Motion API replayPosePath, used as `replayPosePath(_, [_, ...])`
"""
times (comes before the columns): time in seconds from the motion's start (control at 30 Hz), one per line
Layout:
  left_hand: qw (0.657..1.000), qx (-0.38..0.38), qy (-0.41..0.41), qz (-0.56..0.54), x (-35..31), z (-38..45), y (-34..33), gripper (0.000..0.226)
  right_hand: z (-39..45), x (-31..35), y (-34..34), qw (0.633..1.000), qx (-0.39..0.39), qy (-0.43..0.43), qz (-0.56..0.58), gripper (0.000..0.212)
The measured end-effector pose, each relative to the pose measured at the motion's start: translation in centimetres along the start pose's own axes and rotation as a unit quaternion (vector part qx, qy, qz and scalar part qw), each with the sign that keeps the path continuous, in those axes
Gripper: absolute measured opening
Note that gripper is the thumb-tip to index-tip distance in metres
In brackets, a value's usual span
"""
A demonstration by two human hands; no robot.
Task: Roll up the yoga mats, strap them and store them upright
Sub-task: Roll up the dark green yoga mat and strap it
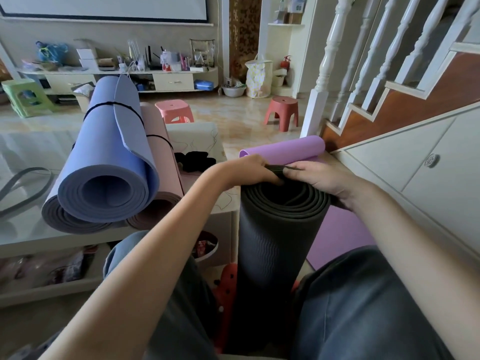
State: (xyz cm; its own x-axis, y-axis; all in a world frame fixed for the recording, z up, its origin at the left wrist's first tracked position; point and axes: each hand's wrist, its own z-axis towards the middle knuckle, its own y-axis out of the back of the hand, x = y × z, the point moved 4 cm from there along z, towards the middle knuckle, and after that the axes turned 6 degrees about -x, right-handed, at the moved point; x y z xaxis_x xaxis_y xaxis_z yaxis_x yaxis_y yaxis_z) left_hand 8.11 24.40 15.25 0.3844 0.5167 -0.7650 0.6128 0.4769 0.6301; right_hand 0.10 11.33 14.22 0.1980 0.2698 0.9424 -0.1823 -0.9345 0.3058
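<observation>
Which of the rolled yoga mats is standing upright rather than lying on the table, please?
The black mat, held on end by both hands; the blue and pink rolls lie flat.

A glossy marbled floor runs back to a low cream media shelf cluttered with small items, under a white screen with a dark frame. A pink stool, a red stool and a green stool stand on the floor. At right, a white-balustered staircase rises above cream cabinets. Soft daylight fills the room.
</observation>
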Motion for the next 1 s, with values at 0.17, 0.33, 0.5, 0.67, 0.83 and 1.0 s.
replayPosePath(0.17, [0.97, 0.067, 0.027, -0.234, 1.4, -0.4, -0.7, 0.027, 1.7, -1.3, -0.2, 0.994, -0.065, 0.025, 0.083, 0.025])
replayPosePath(0.33, [0.948, 0.056, 0.055, -0.309, 4.8, 1.2, 0.6, 0.053, 3.2, -3.4, 0.7, 0.963, 0.031, -0.06, 0.26, 0.057])
replayPosePath(0.5, [0.972, -0.143, 0.102, -0.158, 9.6, 5.2, 3.8, 0.021, 10.0, -4.8, 0.5, 0.977, -0.018, -0.141, 0.158, 0.048])
replayPosePath(0.67, [0.969, -0.215, 0.1, 0.069, 15.1, 10.1, 5.9, 0.04, 16.0, -5.0, -2.4, 0.995, 0.013, -0.085, 0.05, 0.025])
replayPosePath(0.83, [0.945, -0.18, 0.129, 0.24, 21.3, 15.2, 6.8, 0.066, 22.7, -5.4, -6.7, 0.992, 0.057, -0.017, -0.107, 0.018])
replayPosePath(1.0, [0.912, -0.172, 0.161, 0.337, 25.2, 19.0, 7.2, 0.069, 27.7, -5.7, -9.8, 0.97, 0.066, 0.084, -0.219, 0.028])
